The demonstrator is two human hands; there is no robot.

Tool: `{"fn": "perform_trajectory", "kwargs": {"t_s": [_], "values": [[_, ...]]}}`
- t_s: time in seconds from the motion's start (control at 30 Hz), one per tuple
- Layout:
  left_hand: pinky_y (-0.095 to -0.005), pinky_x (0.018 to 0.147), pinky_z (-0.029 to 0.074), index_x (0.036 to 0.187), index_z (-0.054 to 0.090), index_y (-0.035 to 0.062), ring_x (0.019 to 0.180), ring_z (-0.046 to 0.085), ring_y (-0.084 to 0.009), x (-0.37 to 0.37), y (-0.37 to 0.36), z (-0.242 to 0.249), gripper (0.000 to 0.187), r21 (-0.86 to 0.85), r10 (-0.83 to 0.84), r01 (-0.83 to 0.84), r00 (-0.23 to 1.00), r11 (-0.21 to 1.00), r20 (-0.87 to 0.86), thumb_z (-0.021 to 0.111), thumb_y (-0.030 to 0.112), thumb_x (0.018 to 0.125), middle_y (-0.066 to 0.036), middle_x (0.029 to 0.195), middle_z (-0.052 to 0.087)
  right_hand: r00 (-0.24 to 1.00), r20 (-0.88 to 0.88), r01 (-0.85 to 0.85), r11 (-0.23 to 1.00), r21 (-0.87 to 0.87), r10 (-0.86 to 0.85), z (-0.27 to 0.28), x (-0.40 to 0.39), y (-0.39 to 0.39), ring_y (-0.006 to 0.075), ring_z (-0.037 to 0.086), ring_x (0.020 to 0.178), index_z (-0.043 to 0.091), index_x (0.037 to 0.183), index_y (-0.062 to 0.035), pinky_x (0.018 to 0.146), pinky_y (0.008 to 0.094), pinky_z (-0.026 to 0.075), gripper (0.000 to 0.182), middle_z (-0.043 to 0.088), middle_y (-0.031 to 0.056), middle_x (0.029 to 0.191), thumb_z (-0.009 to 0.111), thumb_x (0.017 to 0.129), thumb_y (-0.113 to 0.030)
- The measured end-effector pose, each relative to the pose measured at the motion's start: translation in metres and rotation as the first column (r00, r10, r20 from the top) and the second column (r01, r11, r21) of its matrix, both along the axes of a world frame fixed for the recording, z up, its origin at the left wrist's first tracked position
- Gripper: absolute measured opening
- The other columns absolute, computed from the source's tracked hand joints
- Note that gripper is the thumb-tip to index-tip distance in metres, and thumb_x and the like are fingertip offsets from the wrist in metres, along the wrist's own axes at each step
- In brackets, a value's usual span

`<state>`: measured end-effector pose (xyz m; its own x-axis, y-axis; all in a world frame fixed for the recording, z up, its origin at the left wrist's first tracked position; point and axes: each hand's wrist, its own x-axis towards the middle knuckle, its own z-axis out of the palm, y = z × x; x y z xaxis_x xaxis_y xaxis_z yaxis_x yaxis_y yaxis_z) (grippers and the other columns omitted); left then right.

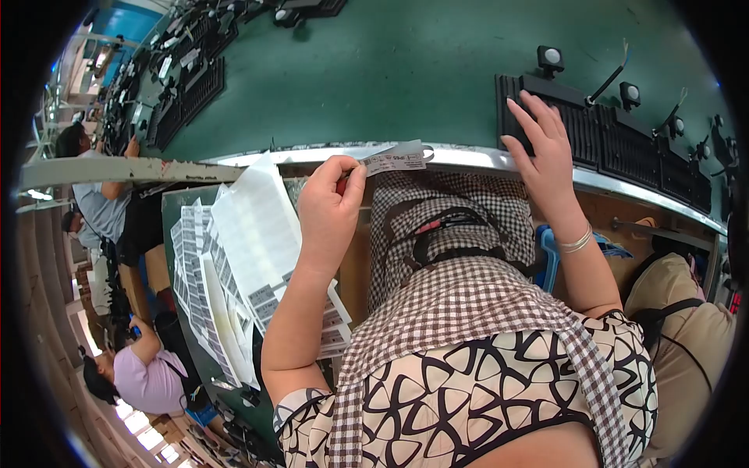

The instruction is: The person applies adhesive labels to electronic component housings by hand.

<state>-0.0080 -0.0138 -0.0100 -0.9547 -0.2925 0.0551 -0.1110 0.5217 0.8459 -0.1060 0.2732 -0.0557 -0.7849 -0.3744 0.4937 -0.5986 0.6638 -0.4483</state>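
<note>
The left grip (331,201) is pinched together on one end of a thin grey-and-white printed label strip (396,161), seemingly to keep its printing uncovered, at the green tabletop's (374,78) near edge. The right grip (543,160) spreads its fingers apart over a black ribbed metal fixture (579,118), perhaps to steady it; contact is unclear. White printed paper sheets (253,226) lie beside the left arm, probably for easy reach.

The left hand (331,195) hides one end of the label (398,161) at one o'clock, its print too small to read, and most of a red object (342,186). Near four o'clock, the edge cuts off a person (683,366).
</note>
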Motion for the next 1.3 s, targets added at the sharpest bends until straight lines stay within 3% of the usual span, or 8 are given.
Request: {"fn": "perform_trajectory", "kwargs": {"t_s": [0.1,0.37,0.4,0.5,0.57,0.93,1.13,1.3], "values": [[-0.0192,0.056,0.035,0.090,0.061,0.0001,0.064,0.042,-0.0031,-0.011,-0.003,0.007,0.007,-0.061,-0.052,0.047,0.996,0.997,-0.076,0.063,0.006,0.093,0.005,0.073,0.051,0.989,-0.098,0.138,0.942,0.306,-0.113,-0.014,-0.007,0.000,0.0389,0.041,0.130,0.064,0.123,-0.0198,0.107,0.0618,0.027,0.051,0.052,0.0112,0.137,0.074,0.077,-0.038],[-0.0218,0.054,0.033,0.089,0.060,0.0000,0.063,0.039,-0.0046,-0.055,-0.011,0.021,0.009,0.030,0.088,-0.083,0.963,0.996,-0.254,0.062,0.007,0.094,0.004,0.071,0.049,0.973,0.063,-0.230,0.963,0.144,0.223,-0.013,-0.013,-0.107,0.0408,0.038,0.134,0.065,0.121,-0.0156,0.112,0.0609,0.022,0.043,0.052,0.0123,0.138,0.071,0.083,-0.034],[-0.0216,0.054,0.032,0.089,0.059,0.0002,0.063,0.038,-0.0043,-0.062,-0.013,0.022,0.010,0.034,0.093,-0.087,0.961,0.996,-0.259,0.062,0.009,0.095,0.005,0.071,0.047,0.969,-0.005,-0.244,0.965,0.093,0.245,-0.011,-0.019,-0.110,0.0334,0.053,0.120,0.067,0.119,-0.0127,0.104,0.0505,0.039,0.037,0.062,0.0141,0.124,0.069,0.087,-0.030],[-0.0214,0.055,0.032,0.089,0.059,0.0002,0.063,0.038,-0.0040,-0.081,-0.015,0.027,0.011,0.079,0.092,-0.075,0.966,0.994,-0.243,0.062,0.009,0.095,0.005,0.071,0.046,0.813,0.527,0.019,0.894,-0.448,0.247,0.009,-0.037,-0.079,0.0259,0.063,0.103,0.069,0.111,-0.0071,0.090,0.0370,0.048,0.030,0.067,0.0154,0.111,0.065,0.090,-0.029],[-0.0215,0.055,0.032,0.089,0.059,0.0001,0.064,0.039,-0.0041,-0.091,-0.012,0.030,0.012,0.065,0.076,-0.062,0.968,0.996,-0.239,0.062,0.010,0.095,0.005,0.072,0.047,0.918,0.395,0.280,0.652,-0.705,0.032,-0.004,-0.074,-0.061,0.0172,0.065,0.083,0.070,0.104,-0.0018,0.073,0.0291,0.050,0.027,0.070,0.0118,0.096,0.065,0.091,-0.024],[-0.0190,0.055,0.037,0.092,0.062,0.0021,0.062,0.047,-0.0034,-0.125,-0.005,0.031,0.012,0.048,0.030,-0.017,0.959,0.999,-0.283,0.062,0.013,0.096,0.003,0.072,0.053,0.686,0.633,0.105,0.811,-0.575,0.360,0.070,-0.176,-0.054,0.0065,0.054,0.065,0.071,0.105,-0.0002,0.063,0.0217,0.049,0.025,0.068,0.0010,0.080,0.066,0.092,-0.021],[-0.0185,0.054,0.037,0.093,0.062,0.0019,0.060,0.047,-0.0031,-0.152,0.013,0.040,0.013,0.100,0.022,0.008,0.953,0.995,-0.302,0.062,0.014,0.096,0.003,0.072,0.054,0.306,0.556,0.132,0.544,-0.829,0.773,0.060,-0.179,-0.047,0.0055,0.058,0.064,0.070,0.105,0.0004,0.068,0.0247,0.057,0.023,0.068,0.0028,0.082,0.067,0.092,-0.019],[-0.0202,0.053,0.033,0.090,0.061,0.0003,0.061,0.041,-0.0027,-0.173,0.031,0.044,0.015,0.150,0.028,0.020,0.951,0.988,-0.309,0.061,0.014,0.097,0.005,0.070,0.049,0.433,0.551,0.125,0.558,-0.821,0.713,0.060,-0.169,-0.045,0.0056,0.058,0.064,0.071,0.103,0.0002,0.068,0.0246,0.057,0.022,0.067,0.0017,0.080,0.066,0.093,-0.019]]}}
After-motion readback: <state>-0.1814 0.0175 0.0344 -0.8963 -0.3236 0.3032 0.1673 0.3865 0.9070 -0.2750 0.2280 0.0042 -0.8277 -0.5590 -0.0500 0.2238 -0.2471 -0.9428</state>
